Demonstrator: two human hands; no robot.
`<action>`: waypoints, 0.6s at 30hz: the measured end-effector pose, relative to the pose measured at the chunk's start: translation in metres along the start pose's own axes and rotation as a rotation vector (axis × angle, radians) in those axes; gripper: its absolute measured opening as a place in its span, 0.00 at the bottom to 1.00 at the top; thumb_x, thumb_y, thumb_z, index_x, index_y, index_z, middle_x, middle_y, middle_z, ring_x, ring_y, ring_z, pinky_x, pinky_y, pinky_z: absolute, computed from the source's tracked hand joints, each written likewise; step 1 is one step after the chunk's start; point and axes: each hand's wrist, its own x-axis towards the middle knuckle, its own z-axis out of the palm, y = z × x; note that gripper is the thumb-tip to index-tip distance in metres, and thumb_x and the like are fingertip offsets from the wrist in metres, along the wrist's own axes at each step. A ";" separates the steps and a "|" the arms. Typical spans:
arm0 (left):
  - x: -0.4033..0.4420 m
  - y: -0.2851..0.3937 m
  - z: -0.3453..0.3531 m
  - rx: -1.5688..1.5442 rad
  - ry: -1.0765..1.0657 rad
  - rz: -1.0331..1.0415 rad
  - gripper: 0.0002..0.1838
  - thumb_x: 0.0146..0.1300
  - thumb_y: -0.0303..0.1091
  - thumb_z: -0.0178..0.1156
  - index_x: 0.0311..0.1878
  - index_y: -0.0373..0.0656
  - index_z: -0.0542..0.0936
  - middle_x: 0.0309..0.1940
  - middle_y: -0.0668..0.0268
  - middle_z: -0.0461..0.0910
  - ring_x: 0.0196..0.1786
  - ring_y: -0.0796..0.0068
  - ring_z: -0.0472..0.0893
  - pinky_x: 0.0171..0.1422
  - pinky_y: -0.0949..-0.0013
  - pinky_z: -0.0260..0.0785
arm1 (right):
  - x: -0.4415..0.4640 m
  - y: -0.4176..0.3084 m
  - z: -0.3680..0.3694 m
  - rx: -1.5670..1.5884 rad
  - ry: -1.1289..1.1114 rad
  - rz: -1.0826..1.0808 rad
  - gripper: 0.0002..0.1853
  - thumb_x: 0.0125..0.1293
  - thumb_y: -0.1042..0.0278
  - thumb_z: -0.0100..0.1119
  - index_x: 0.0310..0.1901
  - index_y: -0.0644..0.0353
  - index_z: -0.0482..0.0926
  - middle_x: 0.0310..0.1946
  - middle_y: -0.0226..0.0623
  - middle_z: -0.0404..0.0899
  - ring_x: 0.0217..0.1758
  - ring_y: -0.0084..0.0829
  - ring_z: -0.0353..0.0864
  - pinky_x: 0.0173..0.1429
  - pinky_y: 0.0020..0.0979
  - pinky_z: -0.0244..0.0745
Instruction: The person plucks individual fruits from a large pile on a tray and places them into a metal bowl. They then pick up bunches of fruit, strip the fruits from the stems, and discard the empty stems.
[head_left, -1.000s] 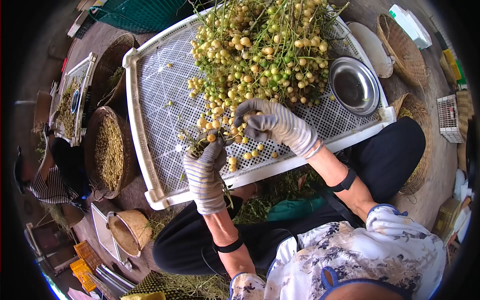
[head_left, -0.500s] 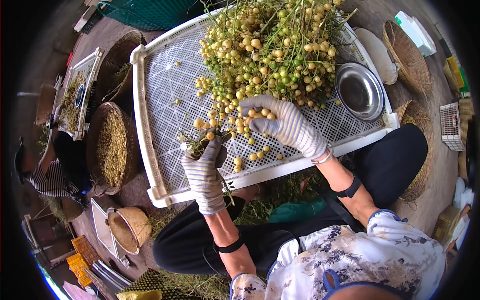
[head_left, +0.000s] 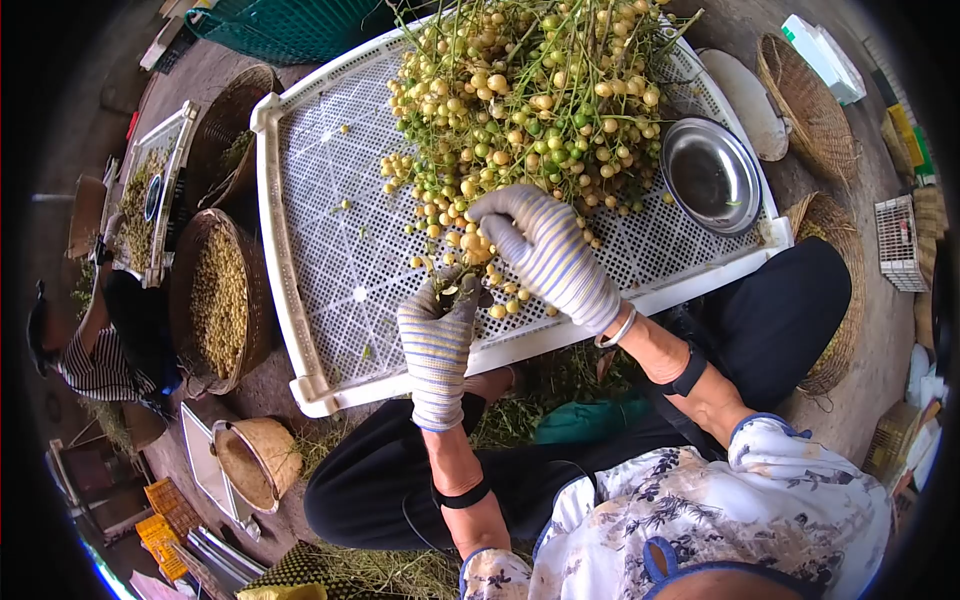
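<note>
My left hand (head_left: 437,345), in a striped grey-tipped glove, is closed around a fruit sprig (head_left: 462,284) with thin green stems and leaves, at the tray's near edge. Above and right of it, my gloved right hand (head_left: 550,250) has its curved fingers and thumb apart, close to loose yellow fruits (head_left: 472,243). No fruit shows in its grasp, though its palm is hidden. Both hands are over a white perforated tray (head_left: 320,215). A large heap of stemmed fruit clusters (head_left: 540,110), small, round, yellow and green, covers its far middle.
A metal bowl (head_left: 710,178) sits on the tray's right side. To the left stands a wicker basket of loose fruits (head_left: 218,300). Another person (head_left: 95,350) in a striped top is at the far left beside a second tray (head_left: 180,150). Wicker baskets (head_left: 808,100) line the right.
My left hand has shifted right and slightly nearer the right hand with the sprig. Fruits seen in my right hand's grasp earlier no longer show there; several loose fruits lie below it.
</note>
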 end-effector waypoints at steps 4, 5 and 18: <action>-0.001 0.013 -0.012 -0.017 -0.083 -0.008 0.14 0.63 0.32 0.64 0.49 0.34 0.81 0.27 0.66 0.84 0.27 0.88 0.74 0.31 0.82 0.63 | 0.016 0.024 -0.020 -0.097 -0.177 -0.131 0.12 0.64 0.70 0.60 0.48 0.59 0.80 0.38 0.40 0.83 0.42 0.36 0.82 0.48 0.33 0.77; 0.000 0.013 -0.014 -0.009 -0.104 0.005 0.14 0.63 0.32 0.64 0.49 0.34 0.81 0.27 0.66 0.84 0.27 0.88 0.73 0.31 0.82 0.64 | 0.015 0.026 -0.024 0.059 -0.300 -0.034 0.14 0.64 0.68 0.60 0.51 0.58 0.79 0.40 0.40 0.83 0.43 0.34 0.82 0.49 0.32 0.76; 0.001 0.003 -0.012 0.188 -0.174 0.106 0.10 0.61 0.28 0.65 0.44 0.35 0.83 0.32 0.67 0.85 0.32 0.86 0.78 0.37 0.77 0.71 | -0.005 0.022 -0.019 0.704 -0.484 0.553 0.13 0.61 0.70 0.63 0.47 0.63 0.79 0.34 0.27 0.79 0.37 0.15 0.75 0.47 0.21 0.74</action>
